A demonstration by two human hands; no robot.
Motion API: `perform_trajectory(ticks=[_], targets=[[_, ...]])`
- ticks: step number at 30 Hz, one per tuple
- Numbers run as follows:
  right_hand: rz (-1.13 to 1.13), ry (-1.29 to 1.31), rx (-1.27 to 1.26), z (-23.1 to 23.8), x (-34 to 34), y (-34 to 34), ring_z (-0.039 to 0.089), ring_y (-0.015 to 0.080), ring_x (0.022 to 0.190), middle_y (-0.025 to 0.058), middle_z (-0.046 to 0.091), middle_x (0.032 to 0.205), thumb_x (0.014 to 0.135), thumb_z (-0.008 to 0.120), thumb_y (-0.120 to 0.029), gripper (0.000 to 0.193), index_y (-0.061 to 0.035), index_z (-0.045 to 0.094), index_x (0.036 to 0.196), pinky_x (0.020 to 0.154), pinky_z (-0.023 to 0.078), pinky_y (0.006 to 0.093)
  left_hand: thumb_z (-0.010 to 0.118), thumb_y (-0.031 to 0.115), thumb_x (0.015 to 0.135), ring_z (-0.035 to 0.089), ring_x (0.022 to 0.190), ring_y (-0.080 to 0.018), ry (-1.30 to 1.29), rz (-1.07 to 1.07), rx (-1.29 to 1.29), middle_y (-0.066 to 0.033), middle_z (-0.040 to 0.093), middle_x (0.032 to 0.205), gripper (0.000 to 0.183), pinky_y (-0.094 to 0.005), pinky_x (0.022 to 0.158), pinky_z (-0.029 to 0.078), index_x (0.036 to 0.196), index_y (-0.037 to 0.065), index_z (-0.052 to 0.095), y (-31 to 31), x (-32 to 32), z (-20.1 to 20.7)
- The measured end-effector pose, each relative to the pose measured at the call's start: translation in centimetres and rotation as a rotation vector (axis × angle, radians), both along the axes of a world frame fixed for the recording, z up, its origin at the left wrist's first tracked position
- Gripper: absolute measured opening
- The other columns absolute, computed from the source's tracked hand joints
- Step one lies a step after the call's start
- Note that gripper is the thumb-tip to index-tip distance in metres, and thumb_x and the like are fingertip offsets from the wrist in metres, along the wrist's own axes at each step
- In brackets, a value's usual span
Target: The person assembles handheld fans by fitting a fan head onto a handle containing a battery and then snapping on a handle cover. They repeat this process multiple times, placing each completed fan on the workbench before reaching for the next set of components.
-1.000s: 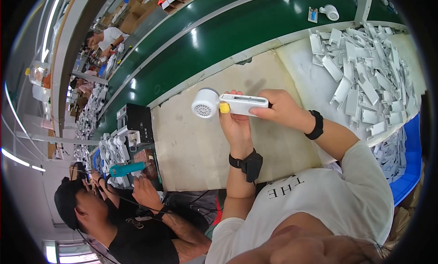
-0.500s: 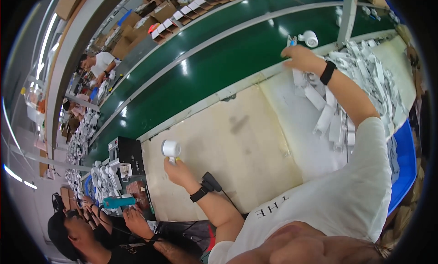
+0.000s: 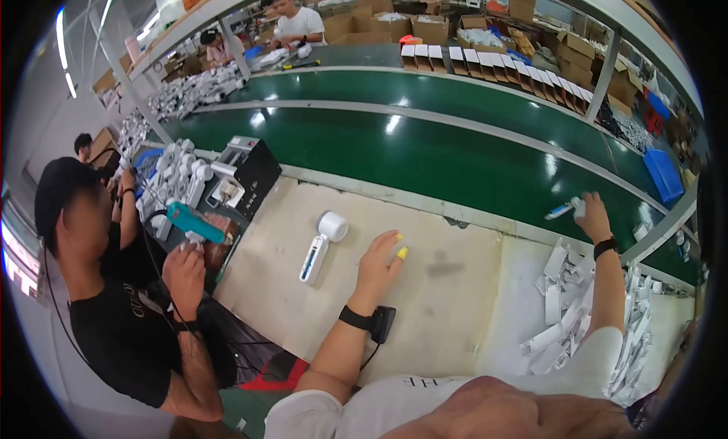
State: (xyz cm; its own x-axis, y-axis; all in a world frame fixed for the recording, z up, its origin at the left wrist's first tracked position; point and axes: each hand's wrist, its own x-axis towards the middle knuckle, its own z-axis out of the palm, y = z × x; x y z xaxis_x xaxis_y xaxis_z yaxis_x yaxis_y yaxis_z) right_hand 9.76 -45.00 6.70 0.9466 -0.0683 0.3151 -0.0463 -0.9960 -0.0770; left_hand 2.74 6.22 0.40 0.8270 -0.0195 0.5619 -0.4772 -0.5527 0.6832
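On the beige work mat [image 3: 409, 318] lies a white round-headed handheld device [image 3: 317, 249], its handle showing a long slot with dark and blue parts inside. My left hand [image 3: 377, 271] hovers right of it, empty, fingers apart, with yellow covers on two fingertips. Stretched out over the green conveyor belt [image 3: 455, 166], my right hand [image 3: 594, 217] grips a similar white device [image 3: 563, 211] by its head end; the handle points left with some blue showing. My fingers partly hide that head.
White plastic housings [image 3: 557, 287] are heaped at the mat's right end. A black box-shaped machine [image 3: 254, 174] stands at the far left corner. Beside it, a co-worker [image 3: 114, 287] holds a part near a teal power tool [image 3: 196, 223]. A metal post [image 3: 660, 230] rises at right.
My left hand has let go of the white device, which now lies on the mat, and moved right. My right hand has closed on another device at the belt. The view has turned.
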Motion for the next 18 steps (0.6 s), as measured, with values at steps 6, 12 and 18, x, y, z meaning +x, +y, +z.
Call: perform_trajectory(ticks=[6, 12, 18], targets=[[0.563, -0.046, 0.235, 7.3, -3.4, 15.3, 0.048, 0.037, 0.103, 0.0163, 0.046, 0.111, 0.06, 0.068, 0.003, 0.062, -0.0008, 0.044, 0.117, 0.088, 0.041, 0.0365, 0.046, 0.02, 0.091, 0.055, 0.107, -0.0261, 0.625, -0.378, -0.673, -0.0172, 0.054, 0.118, 0.033, -0.0331, 0.09, 0.044, 0.115, -0.003, 0.051, -2.8, -0.2, 0.3], [0.866, 0.02, 0.303, 8.8, -6.9, 24.5, 0.05, 0.0321, 0.101, 0.013, 0.046, 0.112, 0.061, 0.071, 0.0, 0.062, -0.0062, 0.048, 0.119, 0.085, 0.044, 0.0354, 0.032, 0.048, 0.093, 0.054, 0.107, -0.0302, 1.025, -0.88, -1.438, -0.0203, 0.054, 0.116, 0.061, -0.0412, 0.095, 0.041, 0.125, -0.003, 0.04, -4.3, -1.3, 1.9], [0.989, -0.035, 0.001, 7.2, -9.8, 25.9, 0.049, 0.0302, 0.105, 0.0116, 0.048, 0.111, 0.056, 0.071, 0.005, 0.064, -0.0083, 0.05, 0.115, 0.081, 0.048, 0.0349, 0.04, 0.04, 0.092, 0.062, 0.086, -0.0268, 1.062, -1.047, -1.456, -0.0171, 0.059, 0.1, 0.049, -0.0403, 0.076, 0.052, 0.12, 0.001, 0.045, -4.8, -4.1, 2.6]])
